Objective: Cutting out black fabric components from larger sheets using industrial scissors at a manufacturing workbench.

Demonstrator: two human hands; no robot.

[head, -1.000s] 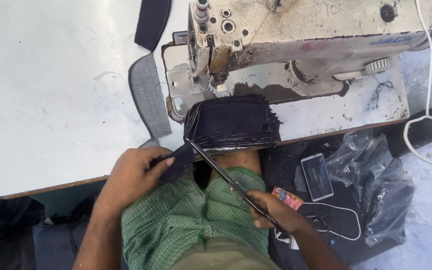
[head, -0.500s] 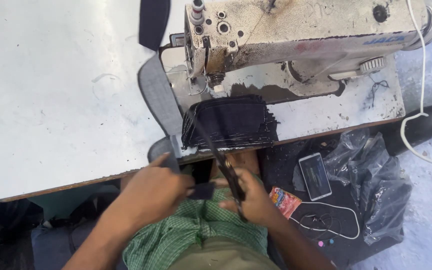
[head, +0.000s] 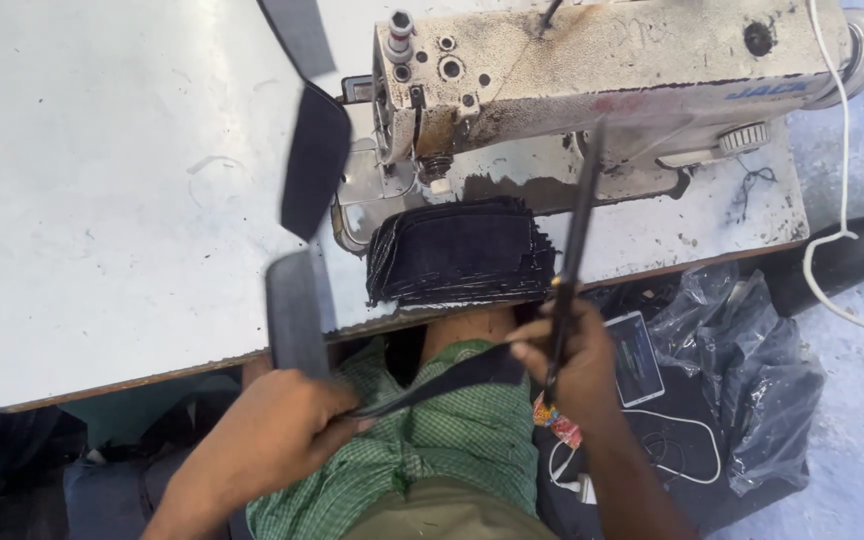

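Low in frame, left hand (head: 272, 435) is closed on a dark fabric strip (head: 432, 380) pulled taut to the right hand (head: 577, 365), which also grips long scissors (head: 572, 250) pointing up. Risk: blades snagging the strip or fingers. Further up, the denim stack (head: 457, 250) overhangs the tabletop (head: 102, 200) edge below the sewing machine (head: 602, 70) and could slide off.

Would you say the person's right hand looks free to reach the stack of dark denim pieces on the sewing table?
Probably not right away: the right hand grips long black scissors and pinches a dark strap. The stack of dark denim pieces lies close ahead, with nothing between them.
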